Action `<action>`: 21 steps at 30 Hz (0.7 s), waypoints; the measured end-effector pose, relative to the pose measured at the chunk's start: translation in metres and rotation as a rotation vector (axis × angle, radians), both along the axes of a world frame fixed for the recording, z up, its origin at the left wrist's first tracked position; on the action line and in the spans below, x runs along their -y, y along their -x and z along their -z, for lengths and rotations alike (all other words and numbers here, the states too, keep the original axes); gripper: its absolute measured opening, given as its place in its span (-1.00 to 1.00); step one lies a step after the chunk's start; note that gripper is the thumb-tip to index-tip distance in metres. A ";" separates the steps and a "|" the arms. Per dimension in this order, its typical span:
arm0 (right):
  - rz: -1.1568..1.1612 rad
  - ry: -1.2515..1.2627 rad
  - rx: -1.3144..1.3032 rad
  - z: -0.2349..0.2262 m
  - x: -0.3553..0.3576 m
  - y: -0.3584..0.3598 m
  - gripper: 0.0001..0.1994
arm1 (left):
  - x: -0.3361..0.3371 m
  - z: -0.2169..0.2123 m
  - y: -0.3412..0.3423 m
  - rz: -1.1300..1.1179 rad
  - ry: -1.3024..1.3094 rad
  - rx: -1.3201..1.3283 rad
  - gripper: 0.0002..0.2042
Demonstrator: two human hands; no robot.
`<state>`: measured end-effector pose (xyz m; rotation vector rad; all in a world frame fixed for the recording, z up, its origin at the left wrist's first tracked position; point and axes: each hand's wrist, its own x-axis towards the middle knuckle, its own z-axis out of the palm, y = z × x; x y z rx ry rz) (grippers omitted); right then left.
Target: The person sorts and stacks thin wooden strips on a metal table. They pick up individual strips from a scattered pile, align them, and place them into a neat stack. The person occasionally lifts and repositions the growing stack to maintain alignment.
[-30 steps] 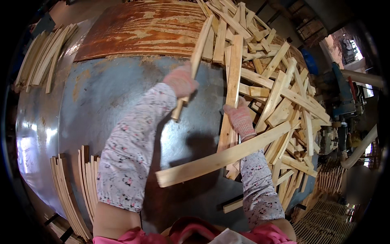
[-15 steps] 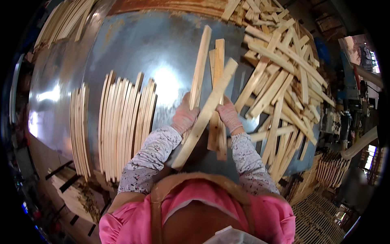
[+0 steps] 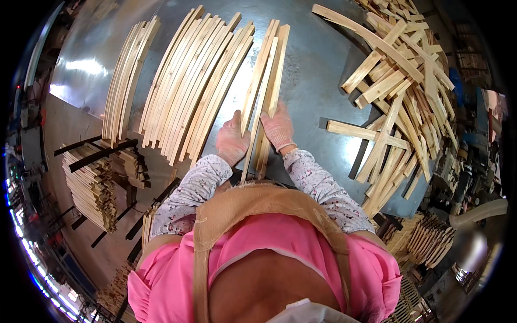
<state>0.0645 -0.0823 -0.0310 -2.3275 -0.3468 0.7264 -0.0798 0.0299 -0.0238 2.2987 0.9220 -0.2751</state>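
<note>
Pale wooden strips (image 3: 276,70) stand side by side in a small bundle between my hands, running away from me over the metal table (image 3: 315,59). My left hand (image 3: 233,140), in a pinkish work glove, is closed against the bundle's left side near its close end. On the other side my right hand (image 3: 278,128), gloved alike, grips the strips with its thumb along them. The fingers beneath the wood are hidden. Just left of the bundle lies a wide row of wooden strips (image 3: 188,81), set roughly parallel.
A narrower row of strips (image 3: 129,81) lies farther left. On the right is a jumbled heap of wooden strips (image 3: 401,81), with one strip (image 3: 363,133) sticking out toward me. Stacked wood (image 3: 89,188) sits on dark bars below the table's left edge.
My hands have moved left, away from the heap and closer to the row. The strips that were crossed and splayed in my hands now lie nearly parallel. The view has shifted too.
</note>
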 end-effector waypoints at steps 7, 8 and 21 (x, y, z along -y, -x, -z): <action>-0.033 -0.025 0.020 -0.017 0.002 0.019 -0.21 | 0.025 0.008 0.032 -0.005 0.060 0.226 -0.25; -0.019 -0.027 0.065 -0.011 0.001 0.020 -0.21 | 0.024 0.010 0.031 0.010 0.079 0.254 -0.25; 0.049 -0.088 0.065 -0.023 -0.007 0.012 -0.26 | -0.020 -0.031 0.017 -0.267 0.691 0.249 -0.17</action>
